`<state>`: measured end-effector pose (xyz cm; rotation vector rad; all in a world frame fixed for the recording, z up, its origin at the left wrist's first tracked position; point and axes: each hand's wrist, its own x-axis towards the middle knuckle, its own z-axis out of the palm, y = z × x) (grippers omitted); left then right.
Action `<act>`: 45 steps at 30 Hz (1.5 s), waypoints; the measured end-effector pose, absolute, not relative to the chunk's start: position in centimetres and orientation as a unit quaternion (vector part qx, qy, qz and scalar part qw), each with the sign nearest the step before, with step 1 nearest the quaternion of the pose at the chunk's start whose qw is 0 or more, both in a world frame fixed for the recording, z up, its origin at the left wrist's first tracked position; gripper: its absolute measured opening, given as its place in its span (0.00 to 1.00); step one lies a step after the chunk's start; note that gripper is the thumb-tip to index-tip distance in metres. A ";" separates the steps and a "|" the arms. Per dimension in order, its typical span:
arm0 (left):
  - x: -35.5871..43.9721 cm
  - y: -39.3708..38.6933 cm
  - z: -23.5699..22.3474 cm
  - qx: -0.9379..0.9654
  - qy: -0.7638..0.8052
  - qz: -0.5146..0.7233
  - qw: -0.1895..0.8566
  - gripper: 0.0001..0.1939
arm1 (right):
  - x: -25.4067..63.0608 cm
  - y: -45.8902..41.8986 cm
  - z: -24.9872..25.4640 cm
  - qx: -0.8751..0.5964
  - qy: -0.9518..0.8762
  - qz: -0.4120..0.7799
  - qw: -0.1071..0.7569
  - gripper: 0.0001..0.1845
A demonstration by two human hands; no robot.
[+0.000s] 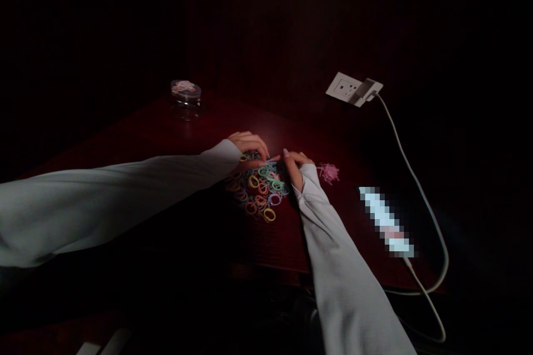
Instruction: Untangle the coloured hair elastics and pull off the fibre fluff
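A pile of small hair ties (262, 186) in yellow, red, green, purple and other colours lies on the dark red table. My left hand (251, 147) reaches over the far side of the pile, its fingers curled and the thumb low. Close by on the right, my right hand (296, 165) has its fingers bent inward with the thumb raised. A pale bluish hair tie (270, 161) shows between the fingertips of both hands, small and dim. Just right of my right hand sits a small heap of pink pieces (328, 172), too small to name.
A clear round jar (186, 100) with a pink-patterned lid stands at the back left. On the right lies a phone (387, 223) with a lit, blurred screen. Its white cable (410, 166) runs to a charger (370, 92) in the wall socket (343, 87). The surroundings are very dark.
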<state>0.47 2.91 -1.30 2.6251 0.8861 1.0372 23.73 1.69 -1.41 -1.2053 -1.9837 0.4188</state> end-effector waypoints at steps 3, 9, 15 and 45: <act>0.5 2.7 -1.2 0.887 0.300 0.341 0.084 0.12 | 23.6 1.4 -1.1 -0.473 -0.777 0.169 0.378 0.29; 0.6 2.5 -1.0 0.890 0.306 0.329 0.077 0.12 | 23.5 1.3 -1.1 -0.454 -0.798 0.160 0.362 0.18; 0.8 2.4 -1.2 0.878 0.338 0.323 0.105 0.11 | 23.6 1.5 -1.2 -0.452 -0.804 0.156 0.354 0.14; 0.8 2.1 -0.9 0.862 0.350 0.334 0.151 0.12 | 23.1 1.3 -1.4 -0.460 -0.729 0.295 0.412 0.21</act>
